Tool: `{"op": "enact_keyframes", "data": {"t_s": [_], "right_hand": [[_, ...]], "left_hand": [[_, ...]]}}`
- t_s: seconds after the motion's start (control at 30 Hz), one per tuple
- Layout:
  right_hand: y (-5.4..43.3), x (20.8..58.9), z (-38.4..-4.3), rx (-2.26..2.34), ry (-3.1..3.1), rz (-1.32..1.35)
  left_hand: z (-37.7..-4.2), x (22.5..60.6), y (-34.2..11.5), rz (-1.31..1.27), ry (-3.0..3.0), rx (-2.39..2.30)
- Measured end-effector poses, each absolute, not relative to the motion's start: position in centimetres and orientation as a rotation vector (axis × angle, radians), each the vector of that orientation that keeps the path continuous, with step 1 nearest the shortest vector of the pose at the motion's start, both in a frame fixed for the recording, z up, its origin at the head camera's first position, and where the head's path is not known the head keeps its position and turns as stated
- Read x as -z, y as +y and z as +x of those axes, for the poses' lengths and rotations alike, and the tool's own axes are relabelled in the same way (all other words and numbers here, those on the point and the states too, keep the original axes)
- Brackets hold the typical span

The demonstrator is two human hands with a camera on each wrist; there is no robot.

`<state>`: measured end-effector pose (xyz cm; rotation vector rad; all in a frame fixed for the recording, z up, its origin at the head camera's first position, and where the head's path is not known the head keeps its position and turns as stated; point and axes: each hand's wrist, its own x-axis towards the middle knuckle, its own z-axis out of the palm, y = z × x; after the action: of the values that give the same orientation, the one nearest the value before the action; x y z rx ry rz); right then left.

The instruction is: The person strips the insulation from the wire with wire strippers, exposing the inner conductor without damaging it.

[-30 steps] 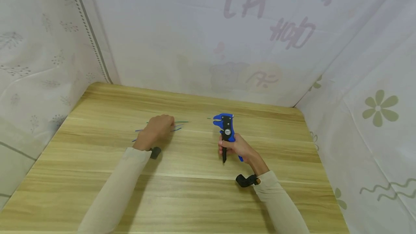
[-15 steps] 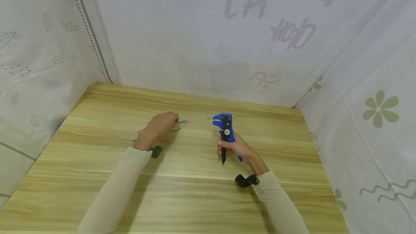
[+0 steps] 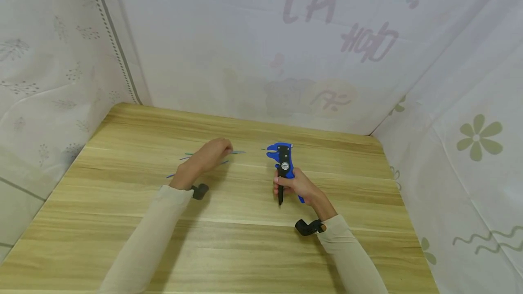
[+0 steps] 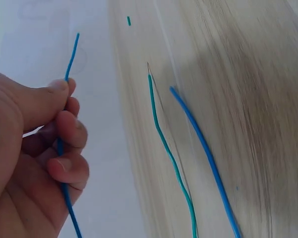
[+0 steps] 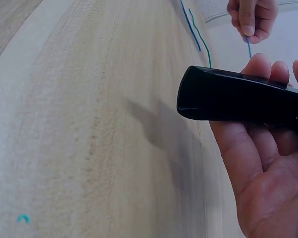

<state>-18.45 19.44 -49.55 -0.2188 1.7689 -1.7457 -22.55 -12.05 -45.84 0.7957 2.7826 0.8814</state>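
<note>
My left hand (image 3: pixel 210 154) pinches a thin blue wire (image 4: pixel 73 55) between thumb and fingers, its end standing out past the fingertips. Beneath it on the table lie a green wire (image 4: pixel 157 125) with a bare metal tip and another blue wire (image 4: pixel 207 153). Over the table's middle, my right hand (image 3: pixel 300 183) grips a blue and black wire stripper (image 3: pixel 285 158) by its handles. The stripper's notched mouth faces left, a gap showing in it. In the right wrist view a black handle (image 5: pixel 238 96) crosses the fingers and hides part of them.
The wooden table (image 3: pixel 245 248) has patterned white cloth (image 3: pixel 229 49) hanging behind it and along its sides. A short green scrap (image 4: pixel 129 21) lies left of the stripper's mouth. Another curled green scrap (image 5: pixel 23 217) shows in the right wrist view.
My left hand has picked up one blue wire from among those lying on the table and shifted right with it. The right hand and the wire stripper have hardly moved.
</note>
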Motion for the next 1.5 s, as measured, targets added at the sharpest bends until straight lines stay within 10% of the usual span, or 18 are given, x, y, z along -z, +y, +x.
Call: {"op": "enact_keyframes", "data": {"t_s": [1.5], "right_hand": [[19.4,49.5,-18.1,1.773,1.656,-0.348]], "left_hand": [[-21.8,44.1,-9.0,0.768,2.698,-1.323]]}}
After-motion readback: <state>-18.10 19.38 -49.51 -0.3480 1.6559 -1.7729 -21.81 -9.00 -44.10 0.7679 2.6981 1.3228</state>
